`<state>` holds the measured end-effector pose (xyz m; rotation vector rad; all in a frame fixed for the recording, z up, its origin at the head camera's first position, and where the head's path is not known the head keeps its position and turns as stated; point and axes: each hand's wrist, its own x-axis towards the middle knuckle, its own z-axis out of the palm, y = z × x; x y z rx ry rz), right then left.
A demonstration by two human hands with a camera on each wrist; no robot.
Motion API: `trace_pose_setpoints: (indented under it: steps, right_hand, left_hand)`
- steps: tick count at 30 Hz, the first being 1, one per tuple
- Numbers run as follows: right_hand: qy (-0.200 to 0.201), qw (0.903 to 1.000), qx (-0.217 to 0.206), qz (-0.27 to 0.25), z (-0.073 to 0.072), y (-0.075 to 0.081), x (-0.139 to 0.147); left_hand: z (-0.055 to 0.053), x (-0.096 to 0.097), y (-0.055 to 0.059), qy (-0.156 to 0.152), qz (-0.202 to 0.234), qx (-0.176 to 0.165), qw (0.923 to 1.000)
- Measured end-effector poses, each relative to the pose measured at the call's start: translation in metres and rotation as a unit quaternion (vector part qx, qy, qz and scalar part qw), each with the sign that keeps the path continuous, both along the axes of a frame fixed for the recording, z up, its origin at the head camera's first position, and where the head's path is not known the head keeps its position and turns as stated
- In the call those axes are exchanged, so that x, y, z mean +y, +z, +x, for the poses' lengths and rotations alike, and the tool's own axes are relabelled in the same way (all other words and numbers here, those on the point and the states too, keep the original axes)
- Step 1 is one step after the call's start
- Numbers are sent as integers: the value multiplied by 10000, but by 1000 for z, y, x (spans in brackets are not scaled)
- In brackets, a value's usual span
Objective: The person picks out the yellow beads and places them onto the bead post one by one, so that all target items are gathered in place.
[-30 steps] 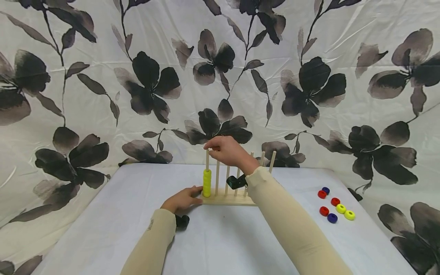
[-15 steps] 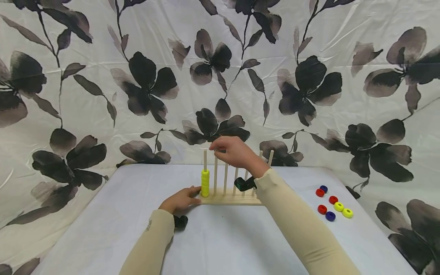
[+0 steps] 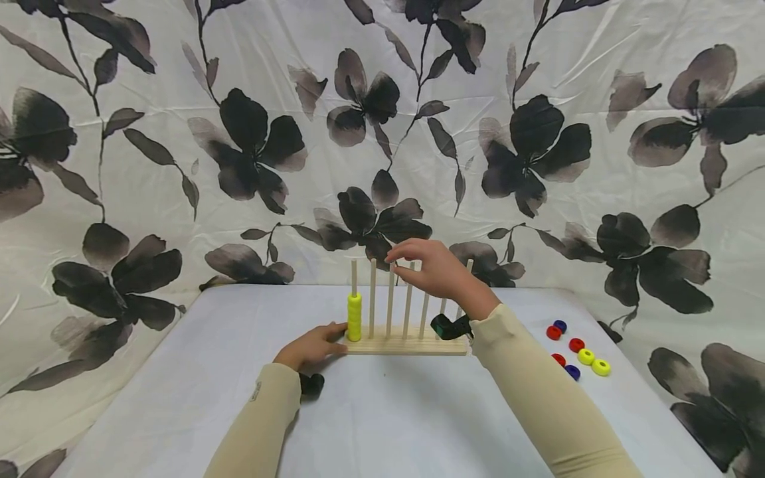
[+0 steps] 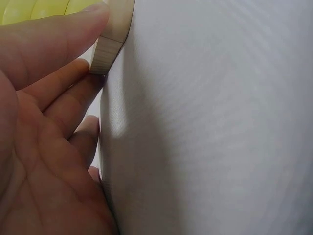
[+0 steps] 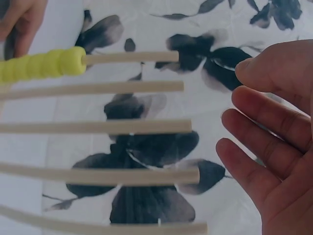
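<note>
A wooden peg rack [image 3: 406,346] stands on the table, with upright pegs rising from its base. Several yellow rings [image 3: 354,317] are stacked on its leftmost peg; above them, bare wood shows. My left hand [image 3: 312,345] holds the left end of the base, thumb in front and fingers at the far side; in the left wrist view the thumb [image 4: 54,41] lies by the base's corner. Above the middle pegs is my right hand [image 3: 435,269], fingers relaxed and nothing in them. The right wrist view shows its fingertips [image 5: 230,149] apart from the peg tops.
On the table's right side lie loose rings: red rings [image 3: 576,345], blue rings [image 3: 560,326] and yellow rings [image 3: 601,367]. My right sleeve [image 3: 538,385] partly covers some of them. A floral cloth [image 3: 263,153] hangs behind the white table [image 3: 197,345].
My right hand has moved rightward, from the top of the leftmost peg to above the middle pegs. The left hand stays at the base's end, and the yellow stack looks the same.
</note>
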<state>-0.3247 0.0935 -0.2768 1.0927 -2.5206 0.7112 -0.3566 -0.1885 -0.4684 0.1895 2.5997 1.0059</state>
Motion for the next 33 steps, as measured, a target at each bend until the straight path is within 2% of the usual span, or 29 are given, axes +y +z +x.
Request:
trace_pose_setpoints:
  steps: [13,26,33]
  right_hand:
    - [-331,9991,179,-186,12,-6,50]
    - [-864,9950,243,-437,23,-17,93]
    - [-1203,9916,281,-392,26,-26,118]
  left_hand:
    - [3,0,3,-9,-77,30,10000]
    - [3,-1,5,-90,-143,46,9998]
    - [3,-1,4,-94,-212,70,9997]
